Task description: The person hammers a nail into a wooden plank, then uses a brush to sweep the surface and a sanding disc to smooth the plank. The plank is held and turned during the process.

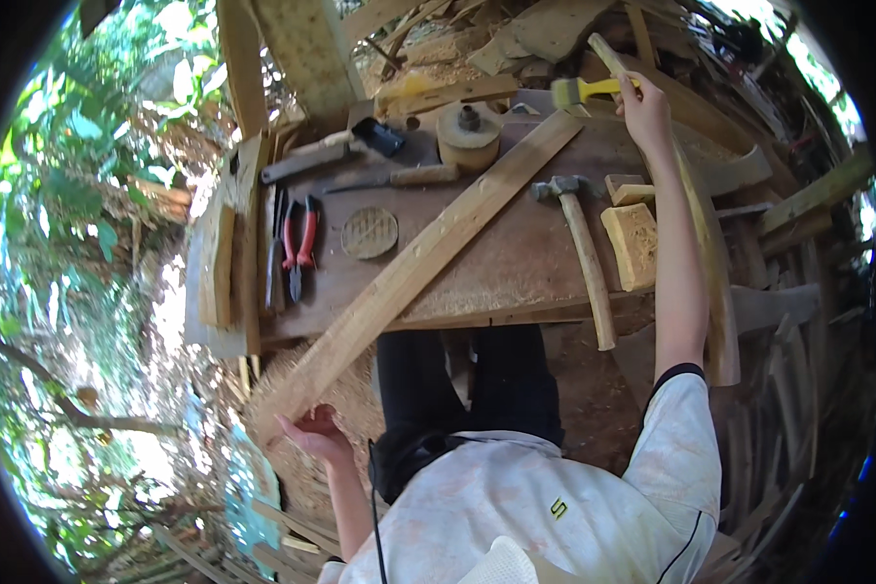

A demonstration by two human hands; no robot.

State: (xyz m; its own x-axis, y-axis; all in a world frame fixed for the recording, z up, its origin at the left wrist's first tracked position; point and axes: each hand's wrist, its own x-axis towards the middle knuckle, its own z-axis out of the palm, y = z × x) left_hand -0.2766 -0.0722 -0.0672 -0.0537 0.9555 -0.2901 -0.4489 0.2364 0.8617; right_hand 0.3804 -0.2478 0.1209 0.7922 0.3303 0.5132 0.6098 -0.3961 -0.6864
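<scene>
A long, flat wooden plank (428, 255) lies slantwise over the workbench, its near end sticking out past the front edge at lower left. At that end my left hand (319, 434) grips the plank's edge, fingers partly hidden. My right hand (644, 105) is closed around the yellow handle of a paintbrush (572, 93), whose bristles are just above the plank's far end. Right of the plank is a hammer (582, 258) with a wooden handle, beside a wood block (633, 243). Left of it lie a round wooden disc (370, 234) and red-handled pliers (299, 248).
The brown workbench (496, 282) also carries a wood-handled tool (423, 175), a black object (377, 137) and a round wooden container (468, 136). Wood pieces (222, 263) line its left edge. Scrap boards (779, 360) pile up at right; greenery (77, 195) grows at left.
</scene>
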